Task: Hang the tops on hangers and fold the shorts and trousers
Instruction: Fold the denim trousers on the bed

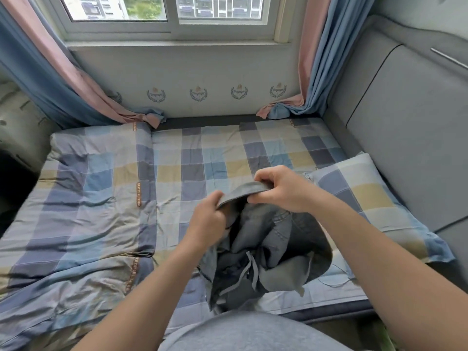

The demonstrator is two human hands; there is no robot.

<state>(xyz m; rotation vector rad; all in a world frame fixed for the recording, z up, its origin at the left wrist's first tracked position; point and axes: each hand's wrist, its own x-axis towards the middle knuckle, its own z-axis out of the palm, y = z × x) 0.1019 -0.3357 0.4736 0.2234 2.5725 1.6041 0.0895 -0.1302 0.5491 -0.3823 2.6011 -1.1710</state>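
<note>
Head view, person at the bed's near edge. Writing first: we read a narrow orange woven label strip (138, 195) running down the folded blue, grey and yellow checked quilt (76, 211). Its vertical lettering seems to begin "BEAUTIFUL"; the rest is too blurred to read. A row of blue laurel-wreath crests (198, 93) is printed on the white wall (228, 72) under the window (167, 11); any text in them is too small to tell.

Task item: a crumpled grey cotton garment (260, 247), shorts or trousers we cannot tell, is held up over the checked bed sheet (202, 153), lower folds bunched toward the near edge. We note stitched seams, a darker inner side and a pale grey drawstring (250, 272) hanging loose at centre.

L hand (210, 220): grip clamped on the L end of the waistband (243, 192). R hand (281, 192): grip pinched on its R end. The band arches between the two.

A matching checked pillow (367, 198) lies at R, just beside the grey padded headboard (405, 122).
</note>
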